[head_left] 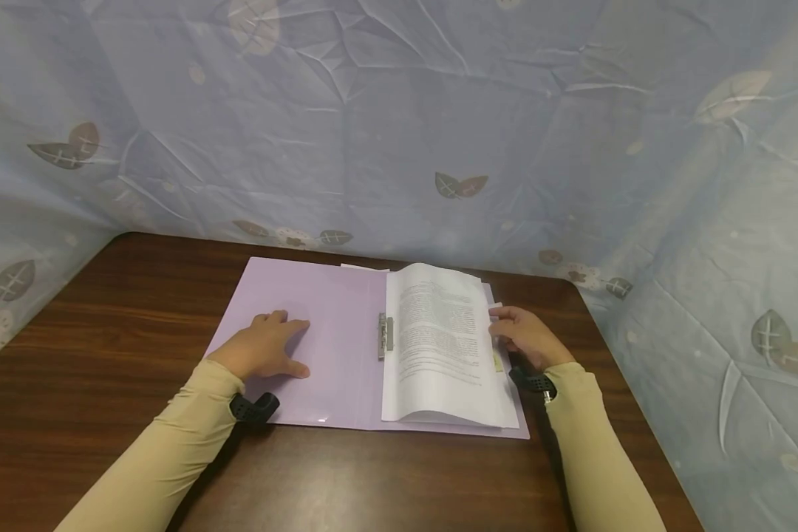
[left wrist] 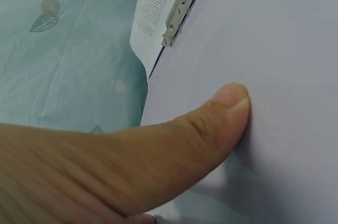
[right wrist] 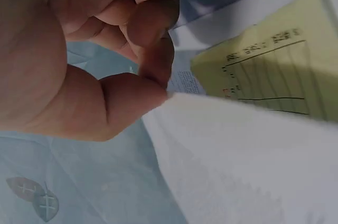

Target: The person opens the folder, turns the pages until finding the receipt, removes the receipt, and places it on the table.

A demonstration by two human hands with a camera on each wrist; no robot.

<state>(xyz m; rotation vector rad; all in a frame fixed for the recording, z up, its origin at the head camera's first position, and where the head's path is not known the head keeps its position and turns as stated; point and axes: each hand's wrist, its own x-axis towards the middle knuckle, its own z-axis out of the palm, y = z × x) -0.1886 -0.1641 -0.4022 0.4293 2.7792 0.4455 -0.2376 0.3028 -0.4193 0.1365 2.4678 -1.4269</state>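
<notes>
In the head view, a lilac folder lies spread flat on the brown worktop, its upper side close to the far edge, a little nearer the far right corner than the far left. A metal clip stands beside the spine, with a stack of printed sheets over the right half. The left hand grasps nothing; its fingers are spread over the bare left cover. The right hand, toward the worktop's right edge, is at the outer side of the sheets. Both arms wear pale yellow sleeves, and a leaf-patterned cloth hangs beyond the far edge.

In the left wrist view, the thumb stretches over the smooth lilac cover and casts a shadow; whether it touches is hard to tell. The clip and some print show beyond.

In the right wrist view, the thumb and a finger pinch the edge of a white sheet. Just past it sits a yellow slip with ruled lines and handwriting, part hidden by the lifted paper.
</notes>
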